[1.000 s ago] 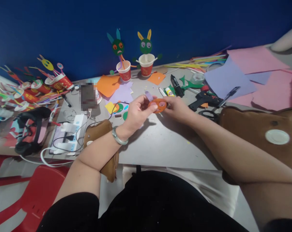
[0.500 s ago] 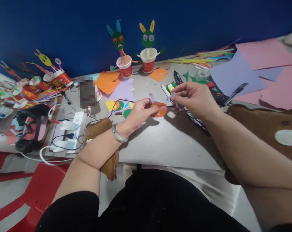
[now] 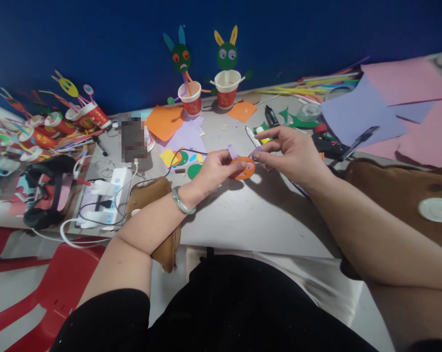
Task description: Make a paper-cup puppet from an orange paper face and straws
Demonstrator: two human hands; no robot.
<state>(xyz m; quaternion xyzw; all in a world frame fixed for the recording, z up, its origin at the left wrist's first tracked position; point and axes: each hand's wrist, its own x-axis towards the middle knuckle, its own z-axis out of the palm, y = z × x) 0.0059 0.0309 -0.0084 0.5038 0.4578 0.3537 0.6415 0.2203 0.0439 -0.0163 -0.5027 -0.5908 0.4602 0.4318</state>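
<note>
Between the thumb and fingers of my left hand [image 3: 221,171] is an orange paper face [image 3: 247,171], a round cutout with purple eyes. One purple paper ear [image 3: 231,150] sticks up from its top left. My right hand [image 3: 284,151] pinches a small purple paper piece [image 3: 256,151] at the face's upper right edge; I cannot tell whether it touches. Behind my right hand lie a white marker [image 3: 250,136], a yellow-capped tube [image 3: 262,134] and a black marker [image 3: 271,116].
Two red paper cups with green paper figures, a left cup [image 3: 191,101] and a right cup [image 3: 227,98], stand at the back. A power strip [image 3: 118,195] with cables lies left. Brown pouches flank the work spot, a left pouch [image 3: 147,193] and a right pouch [image 3: 382,195]. Pink paper [image 3: 407,80] lies right.
My right hand has moved left with the purple piece, bringing it to the upper right edge of the orange face. My left hand stays nearly in place. The view has shifted slightly.
</note>
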